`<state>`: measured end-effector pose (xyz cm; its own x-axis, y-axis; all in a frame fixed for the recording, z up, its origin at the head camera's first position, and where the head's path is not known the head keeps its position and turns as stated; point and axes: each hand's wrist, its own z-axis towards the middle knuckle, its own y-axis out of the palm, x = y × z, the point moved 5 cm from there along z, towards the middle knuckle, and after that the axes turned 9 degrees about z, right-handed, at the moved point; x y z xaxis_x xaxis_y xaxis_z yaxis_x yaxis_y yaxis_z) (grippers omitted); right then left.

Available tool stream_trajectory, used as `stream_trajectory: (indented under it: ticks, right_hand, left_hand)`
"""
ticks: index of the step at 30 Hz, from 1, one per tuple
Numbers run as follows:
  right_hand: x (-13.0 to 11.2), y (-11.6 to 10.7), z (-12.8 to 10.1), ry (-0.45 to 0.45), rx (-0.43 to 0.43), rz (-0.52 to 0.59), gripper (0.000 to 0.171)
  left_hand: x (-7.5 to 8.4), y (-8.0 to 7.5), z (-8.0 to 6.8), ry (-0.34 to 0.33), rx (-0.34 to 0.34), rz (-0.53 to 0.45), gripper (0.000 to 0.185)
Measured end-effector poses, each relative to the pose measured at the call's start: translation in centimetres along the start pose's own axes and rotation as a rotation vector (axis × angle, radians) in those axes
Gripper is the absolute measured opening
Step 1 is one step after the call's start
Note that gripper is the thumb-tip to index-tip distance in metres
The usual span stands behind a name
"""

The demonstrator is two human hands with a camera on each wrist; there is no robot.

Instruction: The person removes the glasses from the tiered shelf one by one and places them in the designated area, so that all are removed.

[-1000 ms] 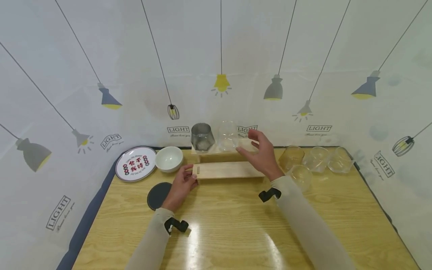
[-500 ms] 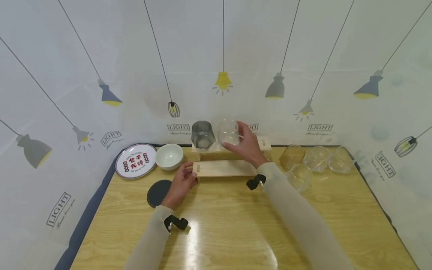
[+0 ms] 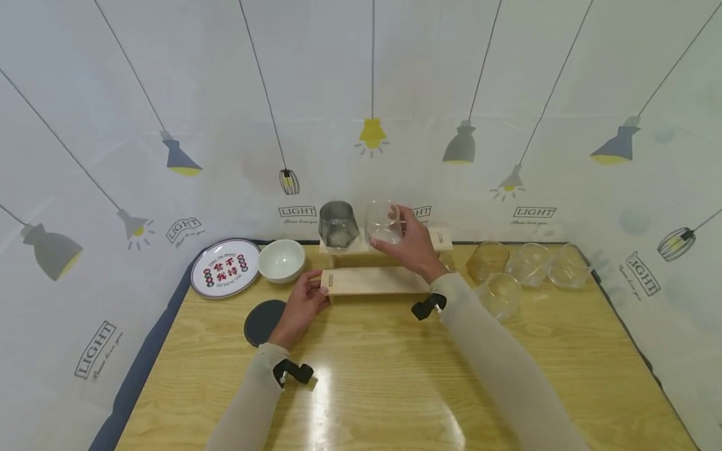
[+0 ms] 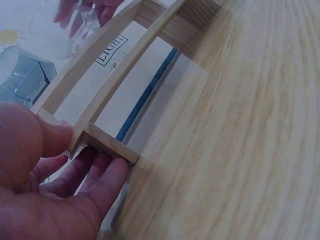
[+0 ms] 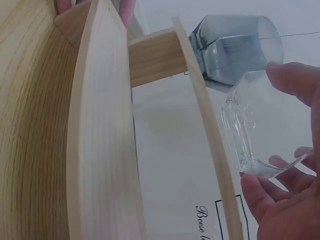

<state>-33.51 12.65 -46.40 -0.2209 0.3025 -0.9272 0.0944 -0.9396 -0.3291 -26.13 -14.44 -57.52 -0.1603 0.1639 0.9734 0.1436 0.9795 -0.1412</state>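
A two-tier wooden rack [image 3: 372,282] stands at the back of the table. My left hand [image 3: 301,310] holds the left end of its lower tier, thumb on the board and fingers against the leg [image 4: 111,143]. At the upper tier, my right hand [image 3: 414,245] grips a clear faceted glass [image 3: 379,224] from the right, thumb on the near side and fingers around the far side. Whether the glass's base touches the board is unclear. To its left, a grey faceted glass [image 3: 338,227] stands on the upper tier; it also shows in the right wrist view.
Left of the rack are a printed plate [image 3: 225,288], a white bowl [image 3: 282,261] and a round dark disc [image 3: 264,322] on the table. At right stand an amber glass [image 3: 487,262] and several clear glasses [image 3: 530,264]. A printed wall sheet [image 3: 338,75] surrounds the table.
My right hand has moved left from beside the clear glass and closed around it. My left hand has stayed on the rack's end.
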Motion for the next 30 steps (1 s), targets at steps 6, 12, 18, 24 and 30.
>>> stream_trajectory:
  ticks: [6, 12, 18, 24, 30]
  right_hand:
    - [-0.9, -1.1, -1.8, -0.022, 0.040, 0.048, 0.089]
    - [-2.4, -2.6, -5.2, -0.111, 0.054, 0.069, 0.082]
    - [-2.5, -4.3, -8.9, -0.128, 0.079, 0.071, 0.082]
    - [-2.2, -6.2, -11.3, -0.127, 0.115, 0.046, 0.082]
    - [-1.7, -7.8, -13.5, -0.148, 0.144, 0.016, 0.085]
  left_hand:
    - [-0.1, -0.2, 0.0, 0.007, 0.008, 0.006, 0.047]
    - [-0.2, 0.0, -0.1, 0.014, 0.001, 0.009, 0.046]
    - [-0.3, 0.1, -0.1, 0.018, 0.009, 0.020, 0.046]
    - [0.3, 0.2, -0.2, 0.025, 0.010, 0.028, 0.045]
    - [0.0, 0.0, -0.1, 0.033, 0.012, 0.020, 0.046]
